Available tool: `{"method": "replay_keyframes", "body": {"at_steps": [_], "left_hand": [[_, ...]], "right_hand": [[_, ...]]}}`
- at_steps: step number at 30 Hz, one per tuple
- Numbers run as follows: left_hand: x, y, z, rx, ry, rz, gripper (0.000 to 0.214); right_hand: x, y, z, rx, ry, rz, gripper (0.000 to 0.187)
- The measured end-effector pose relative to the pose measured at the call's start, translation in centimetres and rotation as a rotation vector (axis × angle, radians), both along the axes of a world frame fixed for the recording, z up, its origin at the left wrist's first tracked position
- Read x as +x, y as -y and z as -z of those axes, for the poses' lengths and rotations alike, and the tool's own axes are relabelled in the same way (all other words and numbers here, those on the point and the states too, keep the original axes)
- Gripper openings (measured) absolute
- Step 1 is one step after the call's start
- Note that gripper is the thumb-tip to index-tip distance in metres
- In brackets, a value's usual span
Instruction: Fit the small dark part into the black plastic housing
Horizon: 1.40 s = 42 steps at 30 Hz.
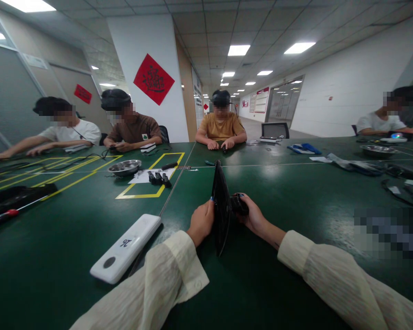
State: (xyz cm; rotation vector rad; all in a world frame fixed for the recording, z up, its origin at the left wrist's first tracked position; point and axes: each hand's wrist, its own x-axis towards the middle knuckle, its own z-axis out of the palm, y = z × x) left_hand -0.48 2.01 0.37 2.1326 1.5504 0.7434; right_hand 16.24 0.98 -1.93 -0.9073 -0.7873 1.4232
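A thin black panel (pixel 220 206) stands on edge on the green table (pixel 278 192), seen almost edge-on. My left hand (pixel 201 223) grips its left side with curled fingers. My right hand (pixel 249 211) is closed on a small black part (pixel 238 205) pressed against the panel's right side. Both of my sleeves are cream-coloured.
A white oblong device (pixel 125 247) lies left of my left arm. Farther back are a metal bowl (pixel 124 167), small black parts (pixel 159 178) on white paper inside a yellow outline, and a red-handled tool (pixel 2 217) at far left. Several people sit around the table.
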Motion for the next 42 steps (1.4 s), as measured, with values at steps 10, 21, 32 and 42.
{"method": "replay_keyframes", "body": {"at_steps": [10,21,32,42], "left_hand": [[0.08,0.06,-0.25,-0.026,-0.005,0.007,0.036],[0.16,0.07,-0.23,-0.027,0.045,-0.025,0.044],[0.05,0.11,-0.44,-0.04,0.006,0.017,0.034],[0.05,-0.19,0.09,-0.034,0.048,-0.025,0.044]], "right_hand": [[-0.05,0.12,-0.26,-0.023,0.008,0.005,0.021],[0.0,0.15,-0.26,-0.022,0.01,0.004,0.023],[-0.07,0.1,-0.22,-0.028,0.009,0.01,0.022],[0.12,0.11,-0.18,-0.03,0.018,0.007,0.022]]}}
